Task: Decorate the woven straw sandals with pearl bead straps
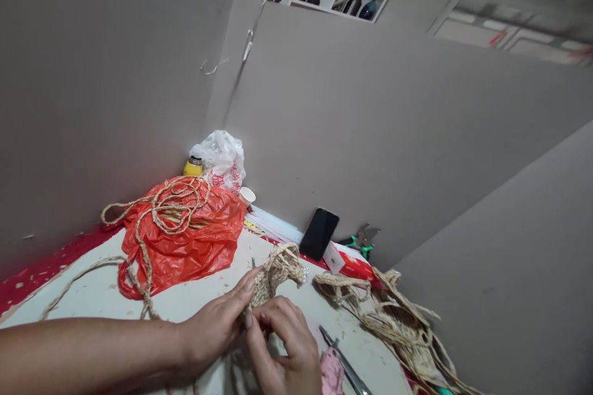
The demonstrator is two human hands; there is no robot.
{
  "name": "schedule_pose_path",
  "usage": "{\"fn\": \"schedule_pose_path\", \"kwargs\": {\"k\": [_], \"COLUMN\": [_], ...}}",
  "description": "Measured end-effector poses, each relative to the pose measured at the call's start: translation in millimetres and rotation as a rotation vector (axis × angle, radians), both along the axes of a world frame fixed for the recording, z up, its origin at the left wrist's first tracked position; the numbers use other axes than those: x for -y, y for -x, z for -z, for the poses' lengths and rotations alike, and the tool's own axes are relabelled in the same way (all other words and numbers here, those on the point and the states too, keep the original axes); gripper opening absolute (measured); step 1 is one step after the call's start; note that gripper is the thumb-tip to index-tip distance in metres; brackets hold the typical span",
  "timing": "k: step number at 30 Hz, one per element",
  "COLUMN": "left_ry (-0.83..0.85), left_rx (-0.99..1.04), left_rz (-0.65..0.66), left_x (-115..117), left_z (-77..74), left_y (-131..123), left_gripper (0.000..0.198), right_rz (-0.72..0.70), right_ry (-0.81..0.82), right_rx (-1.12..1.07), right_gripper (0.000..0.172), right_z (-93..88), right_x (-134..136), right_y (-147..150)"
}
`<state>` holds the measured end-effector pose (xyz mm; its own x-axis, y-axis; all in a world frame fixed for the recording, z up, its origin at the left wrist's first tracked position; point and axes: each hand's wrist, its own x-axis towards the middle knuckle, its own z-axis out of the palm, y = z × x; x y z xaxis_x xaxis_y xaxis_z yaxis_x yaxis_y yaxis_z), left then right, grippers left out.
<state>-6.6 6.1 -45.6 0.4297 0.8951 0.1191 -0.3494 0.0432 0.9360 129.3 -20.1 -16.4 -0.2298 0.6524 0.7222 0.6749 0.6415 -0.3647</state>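
My left hand [214,324] reaches in from the left and pinches a small woven straw piece [278,271] on the table [92,293]. My right hand [285,349] comes up from the bottom edge, fingers curled and pressed on the lower end of the same straw piece. A thin needle-like pin sticks up by my left fingertips. The straw piece arches up between the two hands. Braided straw cord [162,203] runs from the left across a red plastic bag [185,241].
Scissors [345,364] lie right of my right hand. More woven straw pieces [398,321] pile at the right. A black phone [319,233] leans on the grey partition, pliers [364,241] beside it. A white bag [222,157], yellow bottle [193,166] and paper cup [247,195] stand in the corner.
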Motion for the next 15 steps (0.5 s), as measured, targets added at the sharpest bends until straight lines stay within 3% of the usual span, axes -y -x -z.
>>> {"fn": "schedule_pose_path", "kwargs": {"k": [3, 5, 9, 11, 15], "left_ry": [0.089, 0.18, 0.353, 0.419, 0.498], "left_rx": [0.079, 0.211, 0.35, 0.329, 0.275], "left_rz": [0.02, 0.074, 0.201, 0.283, 0.434], "left_x": [0, -2, -13, -17, -16], "left_z": [-12.5, -23.0, -36.4, -38.3, -35.5], "left_y": [-1, -1, 3, 6, 7], "left_gripper": [0.049, 0.048, 0.053, 0.059, 0.072], "right_rz": [-0.075, -0.065, 0.234, 0.257, -0.066], "right_ry": [-0.006, -0.031, -0.037, 0.119, 0.554], "right_rx": [-0.022, -0.186, -0.708, -0.88, -1.228], "right_gripper": [0.01, 0.008, 0.009, 0.021, 0.052], "right_z": [-4.3, -13.7, -37.7, -44.4, -41.5], "right_x": [3, 6, 5, -4, -20], "right_y": [2, -3, -22, -30, -32]}}
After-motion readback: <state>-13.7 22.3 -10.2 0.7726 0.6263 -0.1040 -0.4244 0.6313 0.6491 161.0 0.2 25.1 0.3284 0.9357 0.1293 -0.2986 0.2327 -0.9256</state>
